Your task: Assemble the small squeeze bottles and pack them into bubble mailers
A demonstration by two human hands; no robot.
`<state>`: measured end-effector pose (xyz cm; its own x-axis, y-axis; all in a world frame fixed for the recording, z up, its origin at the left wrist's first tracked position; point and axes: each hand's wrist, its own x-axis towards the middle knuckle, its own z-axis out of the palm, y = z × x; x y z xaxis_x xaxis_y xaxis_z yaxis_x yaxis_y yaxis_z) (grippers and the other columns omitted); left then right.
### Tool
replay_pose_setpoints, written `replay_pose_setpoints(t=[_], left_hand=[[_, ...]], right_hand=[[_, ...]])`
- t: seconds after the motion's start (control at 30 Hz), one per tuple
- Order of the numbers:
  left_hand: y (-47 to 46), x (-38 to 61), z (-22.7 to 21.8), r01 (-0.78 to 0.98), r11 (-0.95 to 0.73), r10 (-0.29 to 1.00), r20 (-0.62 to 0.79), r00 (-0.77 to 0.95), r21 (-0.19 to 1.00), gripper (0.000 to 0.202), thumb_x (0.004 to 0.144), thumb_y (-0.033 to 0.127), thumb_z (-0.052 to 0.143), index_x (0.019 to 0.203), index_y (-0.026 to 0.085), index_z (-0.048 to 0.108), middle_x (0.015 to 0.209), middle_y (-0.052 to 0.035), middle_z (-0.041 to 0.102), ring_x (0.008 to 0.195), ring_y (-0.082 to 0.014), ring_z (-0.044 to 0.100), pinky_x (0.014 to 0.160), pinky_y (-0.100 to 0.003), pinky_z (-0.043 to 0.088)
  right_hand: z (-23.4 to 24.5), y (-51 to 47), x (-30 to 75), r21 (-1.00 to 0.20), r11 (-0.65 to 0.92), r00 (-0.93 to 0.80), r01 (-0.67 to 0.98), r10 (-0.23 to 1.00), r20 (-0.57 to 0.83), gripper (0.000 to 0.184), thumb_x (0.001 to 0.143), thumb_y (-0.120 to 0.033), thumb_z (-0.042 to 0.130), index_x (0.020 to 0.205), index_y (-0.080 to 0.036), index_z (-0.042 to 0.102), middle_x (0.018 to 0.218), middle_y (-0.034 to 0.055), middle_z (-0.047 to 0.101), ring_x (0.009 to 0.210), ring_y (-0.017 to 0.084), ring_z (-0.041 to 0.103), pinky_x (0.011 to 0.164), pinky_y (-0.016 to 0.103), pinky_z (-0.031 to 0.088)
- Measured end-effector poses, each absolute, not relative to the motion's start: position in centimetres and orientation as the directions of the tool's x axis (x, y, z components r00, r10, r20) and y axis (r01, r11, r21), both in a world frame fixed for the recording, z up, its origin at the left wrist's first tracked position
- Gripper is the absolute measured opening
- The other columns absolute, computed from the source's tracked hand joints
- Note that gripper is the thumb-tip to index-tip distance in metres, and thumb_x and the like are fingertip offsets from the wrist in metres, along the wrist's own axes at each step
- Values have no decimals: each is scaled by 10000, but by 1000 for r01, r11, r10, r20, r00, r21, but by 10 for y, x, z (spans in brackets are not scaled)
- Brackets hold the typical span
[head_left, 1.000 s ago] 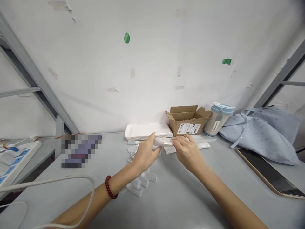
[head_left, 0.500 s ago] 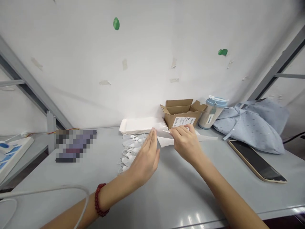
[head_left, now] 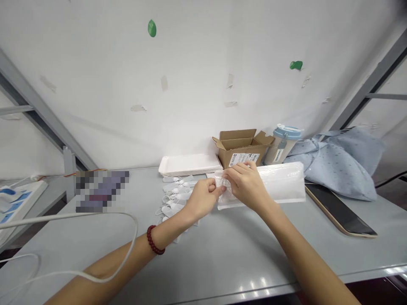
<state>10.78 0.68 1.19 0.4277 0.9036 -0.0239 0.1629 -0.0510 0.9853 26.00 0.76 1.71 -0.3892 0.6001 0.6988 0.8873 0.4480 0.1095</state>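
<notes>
My left hand (head_left: 201, 200) and my right hand (head_left: 248, 185) meet over the middle of the grey table (head_left: 222, 258). Both pinch the left end of a long clear plastic bag (head_left: 280, 183), which is lifted and stretches out to the right. The left wrist wears a red bead bracelet (head_left: 154, 240). Under and left of the left hand lies a heap of small white parts with cords (head_left: 174, 199). A stack of white trays (head_left: 189, 164) rests just behind them against the wall.
An open cardboard box (head_left: 241, 146) and a lidded blue-and-cream cup (head_left: 284, 143) stand by the wall. A pale blue cloth bag (head_left: 340, 163) and a dark tablet (head_left: 338, 209) lie at the right. A white cable (head_left: 79, 218) loops at the left, near a white device (head_left: 14, 201).
The left hand went from open beside the bag to pinching its end. The bag rose from lying flat on the table and now faces me broadside. The view shifted slightly.
</notes>
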Motion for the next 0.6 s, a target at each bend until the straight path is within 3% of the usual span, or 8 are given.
replay_pose_setpoints(t=[0.1,0.2,0.33,0.47,0.6], left_hand=[[4,111,5,76,311,815,-307,492,947,199,836,307,535,757,129,572,677,-44,626,660,-162,623,662,-281,494],[0,112,-3,128,493,708,-482,515,861,259,882,327,458,814,104,569,710,-98,666,641,-185,667,656,-309,523],[3,111,-11,242,529,635,-569,523,813,239,886,286,435,793,101,554,648,-107,670,624,-202,686,670,-328,548],[7,110,-13,318,515,614,-602,510,796,239,843,283,504,647,145,498,565,-94,659,600,-221,689,670,-340,553],[7,108,-11,456,462,597,-647,474,761,358,863,319,465,561,134,513,526,-106,649,486,-194,653,534,-298,534]], right_hand=[[13,13,259,-9,442,-384,897,789,480,183,828,-86,479,724,-146,617,696,39,650,670,146,531,703,280,265],[6,17,256,-75,414,-380,907,882,278,189,837,-116,496,703,-150,624,676,36,649,632,136,536,632,255,270],[-6,22,257,-93,394,-370,914,906,203,201,821,-122,516,659,-158,630,600,26,623,565,132,515,555,245,250],[-15,30,261,-108,388,-364,915,912,186,183,837,-136,522,727,-156,668,749,62,656,756,164,555,643,243,299],[-17,34,263,-130,398,-376,908,912,162,133,830,-200,573,768,-171,688,840,70,650,881,194,528,712,261,313]])
